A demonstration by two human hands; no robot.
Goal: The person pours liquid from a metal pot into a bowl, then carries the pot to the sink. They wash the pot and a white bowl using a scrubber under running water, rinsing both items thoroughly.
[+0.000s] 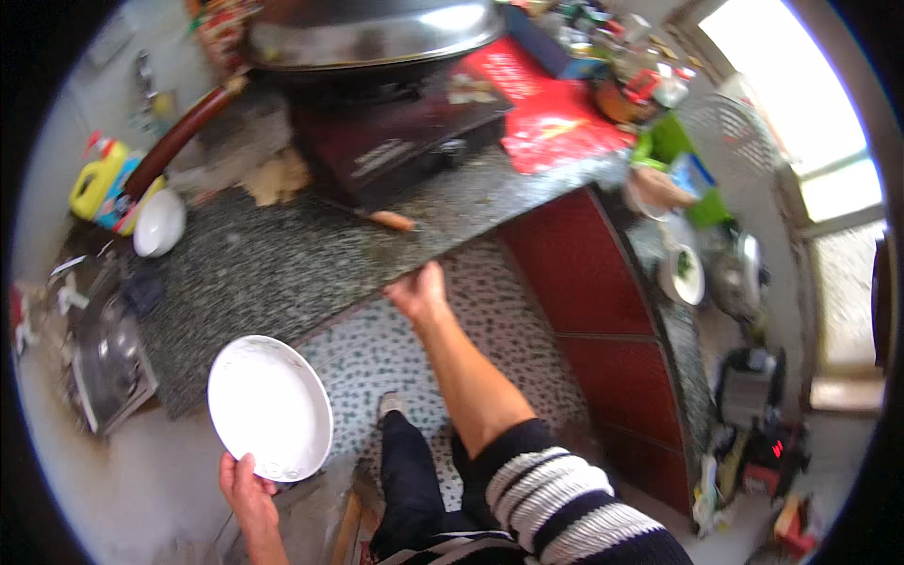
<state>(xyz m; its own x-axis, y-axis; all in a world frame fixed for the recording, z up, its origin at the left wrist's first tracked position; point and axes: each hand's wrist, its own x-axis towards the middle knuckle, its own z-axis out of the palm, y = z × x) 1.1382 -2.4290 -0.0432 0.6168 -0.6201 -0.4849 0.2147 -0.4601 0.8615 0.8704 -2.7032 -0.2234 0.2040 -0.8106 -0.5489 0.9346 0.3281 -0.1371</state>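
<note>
My left hand (249,490) grips a white plate (268,405) by its near rim, thumb on top and fingers underneath. Faint patterning runs along the plate's edge, and its face looks bare. My right hand (420,294) is at the front edge of the grey speckled stone counter (254,273), with thumb and fingers apart and nothing seen in it; I cannot tell whether it touches the edge. Just beyond that hand lies a knife with an orange-brown handle (391,221) on the counter.
A large lidded wok (372,38) with a long brown handle (179,137) stands on a dark cooker (405,141). To the left are a white bowl (159,224), a yellow jug (99,184) and a metal sink (118,353). Red cabinet doors (584,264) flank the right side.
</note>
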